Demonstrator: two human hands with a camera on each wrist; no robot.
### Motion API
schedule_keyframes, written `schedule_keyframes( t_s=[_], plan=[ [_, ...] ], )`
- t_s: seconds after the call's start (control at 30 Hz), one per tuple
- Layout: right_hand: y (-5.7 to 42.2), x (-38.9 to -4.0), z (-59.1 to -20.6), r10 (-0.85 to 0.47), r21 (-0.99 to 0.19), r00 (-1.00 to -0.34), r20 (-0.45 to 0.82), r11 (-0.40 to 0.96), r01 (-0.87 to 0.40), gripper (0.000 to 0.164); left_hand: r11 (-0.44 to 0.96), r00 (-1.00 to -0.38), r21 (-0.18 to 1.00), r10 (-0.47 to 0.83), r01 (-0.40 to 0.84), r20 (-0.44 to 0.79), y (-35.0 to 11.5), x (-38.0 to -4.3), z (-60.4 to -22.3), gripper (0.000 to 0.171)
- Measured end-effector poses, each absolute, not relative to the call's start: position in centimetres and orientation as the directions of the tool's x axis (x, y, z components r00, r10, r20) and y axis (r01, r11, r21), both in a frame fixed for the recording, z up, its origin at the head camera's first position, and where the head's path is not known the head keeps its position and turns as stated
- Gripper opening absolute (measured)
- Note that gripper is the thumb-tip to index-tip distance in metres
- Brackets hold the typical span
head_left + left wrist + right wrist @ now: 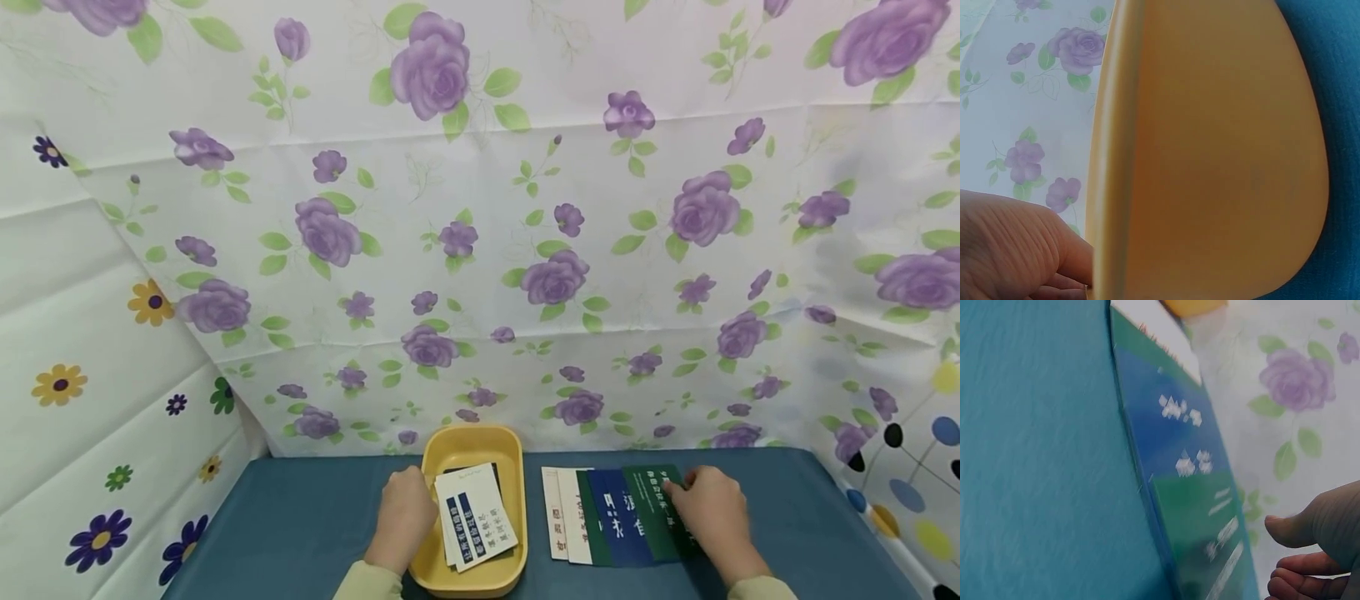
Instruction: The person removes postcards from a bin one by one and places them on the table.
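Note:
In the head view my left hand is at the left rim of a yellow plastic basin. The left wrist view shows that hand's thumb and fingers at the basin's rim, their tips hidden behind it. Inside the basin lies a small pile of cards, a white card with dark blue bands on top. My right hand hovers over the right end of a row of overlapping cards, beside a green card. A gap shows between its thumb and loosely curled fingers in the right wrist view; nothing is between them.
Left of the green card come a blue card and white cards, overlapping on the blue-green tabletop. A floral sheet hangs behind the table. More patterned sheets stand at the left and right.

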State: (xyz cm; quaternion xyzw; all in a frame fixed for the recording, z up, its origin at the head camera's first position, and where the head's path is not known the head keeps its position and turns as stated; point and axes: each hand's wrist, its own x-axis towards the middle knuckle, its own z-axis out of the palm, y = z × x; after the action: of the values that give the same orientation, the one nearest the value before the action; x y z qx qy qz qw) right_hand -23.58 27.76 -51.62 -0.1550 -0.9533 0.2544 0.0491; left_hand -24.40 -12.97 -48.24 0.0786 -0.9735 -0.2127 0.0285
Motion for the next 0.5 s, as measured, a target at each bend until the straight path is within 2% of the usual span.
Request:
schedule_keyframes(
  t_s=[0.07,0.37,0.5],
  plan=[
    [27.1,-23.8,-51.1,0.307,-0.499,-0.950,0.055,0.833,0.240,0.036,0.899,-0.986,0.414,-0.166,-0.141,0.026,-13.0,-24.4,-48.1,0.015],
    [23.7,-24.1,-49.0,0.228,-0.523,-0.958,0.172,0.846,0.107,0.054,0.897,-0.987,0.420,-0.161,-0.135,0.026,-13.1,-24.3,-48.2,0.014],
    [22.1,-24.3,-48.4,0.218,-0.543,-0.956,0.197,0.836,0.079,0.053,0.897,-0.987,0.422,-0.159,-0.133,0.026,-13.1,-24.3,-48.3,0.016]
  ],
)
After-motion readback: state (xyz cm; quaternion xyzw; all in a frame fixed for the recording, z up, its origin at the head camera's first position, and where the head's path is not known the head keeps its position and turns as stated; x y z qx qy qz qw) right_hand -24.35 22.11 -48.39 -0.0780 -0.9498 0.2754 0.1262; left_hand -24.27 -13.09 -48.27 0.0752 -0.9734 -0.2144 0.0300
